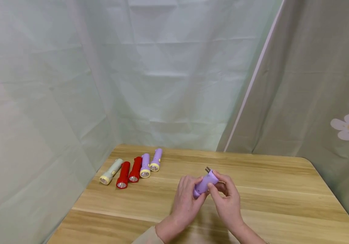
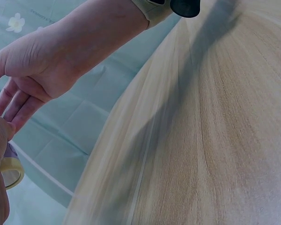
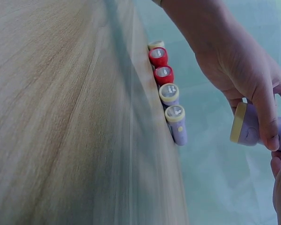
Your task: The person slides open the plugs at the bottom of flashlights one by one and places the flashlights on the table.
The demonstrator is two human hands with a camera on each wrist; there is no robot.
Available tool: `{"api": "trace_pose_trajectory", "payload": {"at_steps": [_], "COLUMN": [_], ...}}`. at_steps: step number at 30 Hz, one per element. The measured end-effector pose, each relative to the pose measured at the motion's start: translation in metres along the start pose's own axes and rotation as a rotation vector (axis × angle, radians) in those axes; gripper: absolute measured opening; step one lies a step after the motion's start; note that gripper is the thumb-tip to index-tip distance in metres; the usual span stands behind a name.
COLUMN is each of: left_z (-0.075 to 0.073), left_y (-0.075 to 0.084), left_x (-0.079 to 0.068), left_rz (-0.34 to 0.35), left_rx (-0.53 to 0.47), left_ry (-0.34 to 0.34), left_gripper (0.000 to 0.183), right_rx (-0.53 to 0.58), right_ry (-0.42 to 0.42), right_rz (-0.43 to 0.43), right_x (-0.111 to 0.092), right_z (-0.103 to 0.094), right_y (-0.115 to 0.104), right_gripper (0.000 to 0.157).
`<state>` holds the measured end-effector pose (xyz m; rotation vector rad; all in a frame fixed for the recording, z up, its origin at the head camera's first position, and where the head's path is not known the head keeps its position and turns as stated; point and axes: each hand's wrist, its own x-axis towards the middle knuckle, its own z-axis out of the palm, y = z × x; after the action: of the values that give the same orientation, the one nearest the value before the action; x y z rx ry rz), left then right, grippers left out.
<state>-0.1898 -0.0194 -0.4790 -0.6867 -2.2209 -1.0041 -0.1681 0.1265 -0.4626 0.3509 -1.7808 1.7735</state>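
Both hands hold a purple flashlight [image 1: 205,184] above the table, tilted, with two metal prongs [image 1: 208,169] sticking out of its far end. My left hand [image 1: 184,199] grips the head end; in the right wrist view the left thumb [image 3: 267,122] lies along the body beside the pale yellow rim [image 3: 238,123]. My right hand [image 1: 227,202] pinches the prong end between thumb and fingers. The left wrist view shows the right hand [image 2: 35,70] and the flashlight's lens end [image 2: 11,172]. Much of the body is hidden behind fingers.
At the table's [image 1: 269,189] left back lie a pale green flashlight [image 1: 111,171], two red flashlights [image 1: 123,175] and two purple flashlights [image 1: 156,159], lenses toward me. Light curtains [image 1: 174,74] hang behind the table; a grey curtain [image 1: 299,84] with flowers hangs at the right.
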Motion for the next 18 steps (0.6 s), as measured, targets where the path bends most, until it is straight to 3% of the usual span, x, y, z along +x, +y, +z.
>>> {"api": "trace_pose_trajectory", "payload": {"at_steps": [12, 18], "left_z": [0.0029, 0.0025], "left_y": [-0.0028, -0.0016], "left_x": [0.0011, 0.0006], "left_rz": [0.071, 0.058], "left_rx": [0.012, 0.015], "left_ry": [0.054, 0.045], "left_gripper": [0.050, 0.049], "right_rx": [-0.010, -0.028], "right_ry": [-0.045, -0.047], "right_rz": [-0.028, -0.054], "right_x": [0.0009, 0.0008], "right_z": [-0.0035, -0.0044], "right_y": [0.0027, 0.0052], "right_gripper": [0.042, 0.042]}}
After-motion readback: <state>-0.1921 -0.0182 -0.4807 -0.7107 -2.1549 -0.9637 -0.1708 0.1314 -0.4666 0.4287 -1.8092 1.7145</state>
